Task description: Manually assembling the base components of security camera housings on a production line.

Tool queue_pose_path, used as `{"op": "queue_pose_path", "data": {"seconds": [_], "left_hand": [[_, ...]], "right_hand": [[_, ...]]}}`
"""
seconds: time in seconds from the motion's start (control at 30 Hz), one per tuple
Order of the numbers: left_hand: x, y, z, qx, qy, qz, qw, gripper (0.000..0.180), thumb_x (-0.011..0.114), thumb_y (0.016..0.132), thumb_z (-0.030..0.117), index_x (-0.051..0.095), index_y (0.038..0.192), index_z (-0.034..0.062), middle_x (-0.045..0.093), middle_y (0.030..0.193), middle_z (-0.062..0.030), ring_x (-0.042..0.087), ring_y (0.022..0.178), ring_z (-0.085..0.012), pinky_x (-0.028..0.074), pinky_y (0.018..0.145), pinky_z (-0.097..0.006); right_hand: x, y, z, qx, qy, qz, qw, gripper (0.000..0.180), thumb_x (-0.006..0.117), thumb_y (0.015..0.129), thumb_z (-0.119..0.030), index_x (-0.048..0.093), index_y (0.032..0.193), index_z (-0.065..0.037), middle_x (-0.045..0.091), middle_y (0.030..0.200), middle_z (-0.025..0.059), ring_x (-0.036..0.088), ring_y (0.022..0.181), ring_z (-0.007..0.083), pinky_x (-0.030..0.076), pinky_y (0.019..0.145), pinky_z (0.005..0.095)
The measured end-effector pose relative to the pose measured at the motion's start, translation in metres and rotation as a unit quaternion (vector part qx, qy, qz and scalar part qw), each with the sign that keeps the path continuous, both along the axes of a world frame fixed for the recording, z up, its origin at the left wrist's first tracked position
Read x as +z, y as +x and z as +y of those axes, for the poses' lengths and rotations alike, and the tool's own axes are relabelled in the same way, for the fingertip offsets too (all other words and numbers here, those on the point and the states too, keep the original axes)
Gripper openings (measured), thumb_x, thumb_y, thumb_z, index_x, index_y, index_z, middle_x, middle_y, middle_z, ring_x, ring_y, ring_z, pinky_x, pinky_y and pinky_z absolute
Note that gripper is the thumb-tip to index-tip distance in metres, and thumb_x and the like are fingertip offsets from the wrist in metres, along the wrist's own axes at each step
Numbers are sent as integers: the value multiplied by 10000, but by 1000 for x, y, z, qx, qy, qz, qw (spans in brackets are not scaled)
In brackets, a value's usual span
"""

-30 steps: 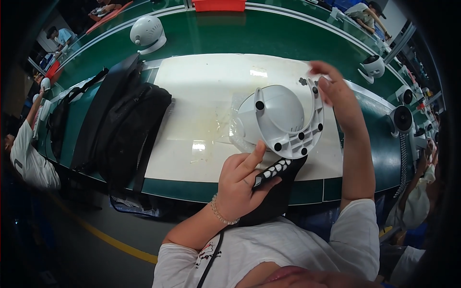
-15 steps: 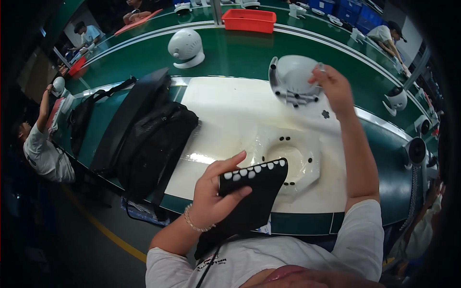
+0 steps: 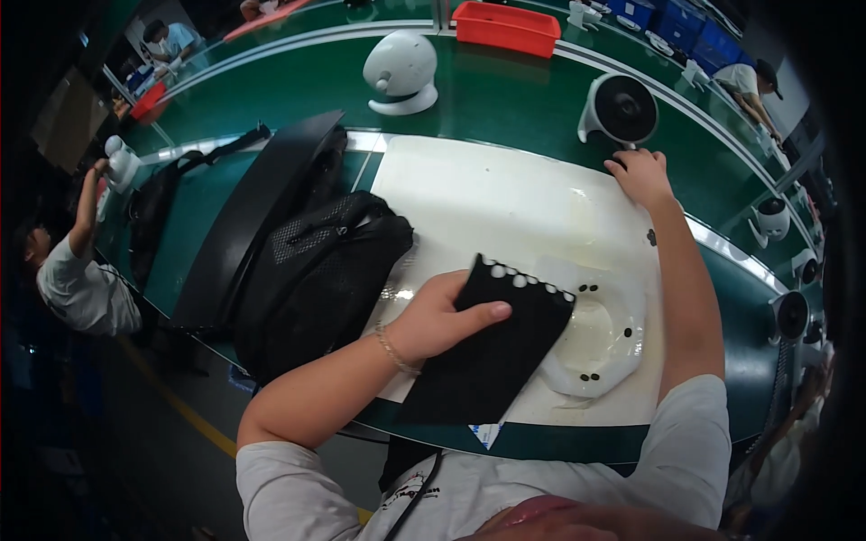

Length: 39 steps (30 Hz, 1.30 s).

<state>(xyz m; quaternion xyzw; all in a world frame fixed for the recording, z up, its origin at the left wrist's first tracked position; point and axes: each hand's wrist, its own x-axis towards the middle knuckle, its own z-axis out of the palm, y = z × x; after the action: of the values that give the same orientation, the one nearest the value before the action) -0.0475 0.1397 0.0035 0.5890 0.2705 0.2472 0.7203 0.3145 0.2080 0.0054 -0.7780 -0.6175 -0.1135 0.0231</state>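
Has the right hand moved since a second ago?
Yes. The right hand went from over the white mat out to its far edge, by the round white unit on the green belt.

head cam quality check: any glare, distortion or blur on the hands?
Head view: strong fisheye, green conveyor edge bows and corners vignette black; overhead glare on the white mat; left hand on the black pad and right hand are sharp, no motion blur.

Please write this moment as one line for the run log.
left hand: holds black tray | right hand: at white fan unit on green belt | white mat: white round fixture
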Motion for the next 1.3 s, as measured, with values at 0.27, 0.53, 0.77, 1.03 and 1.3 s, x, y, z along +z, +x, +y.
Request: {"op": "queue_pose_path", "data": {"seconds": [0.27,0.53,0.77,1.03,1.3], "left_hand": [[-10,-8,4,-32,119,-90,988,238,626,788,202,590,904,-2,614,817,-82,556,767,-122,440,714,-265],[-3,-22,3,-42,168,-79,982,213,620,763,179,582,832,-19,573,762,-113,553,711,-192,439,679,-303],[-16,-13,4,-74,169,-67,981,275,656,746,226,580,857,-15,608,768,-99,547,722,-131,445,681,-281],[-4,-16,-5,-98,89,-59,989,471,699,701,125,489,1114,37,585,940,-49,530,879,-111,446,797,-268],[14,-34,-40,-108,200,-59,972,337,686,648,-23,596,973,-21,629,902,-103,594,805,-164,456,742,-266]], "right_hand": [[34,-171,102,312,-92,276,905,335,475,870,-329,589,1008,-44,589,993,96,544,911,249,417,804,318],[-14,-227,160,247,-23,95,964,582,440,826,-503,356,1289,-160,368,1316,123,421,1159,285,381,919,389],[21,-152,122,182,107,28,977,213,463,846,-242,556,899,-58,587,892,129,570,817,316,454,702,410],[87,-113,-92,148,192,713,658,241,475,880,-255,516,871,-17,546,640,8,478,541,57,356,484,182],[68,-107,-204,103,168,779,596,225,466,890,-193,503,983,8,545,640,19,508,563,62,390,528,171]]}}
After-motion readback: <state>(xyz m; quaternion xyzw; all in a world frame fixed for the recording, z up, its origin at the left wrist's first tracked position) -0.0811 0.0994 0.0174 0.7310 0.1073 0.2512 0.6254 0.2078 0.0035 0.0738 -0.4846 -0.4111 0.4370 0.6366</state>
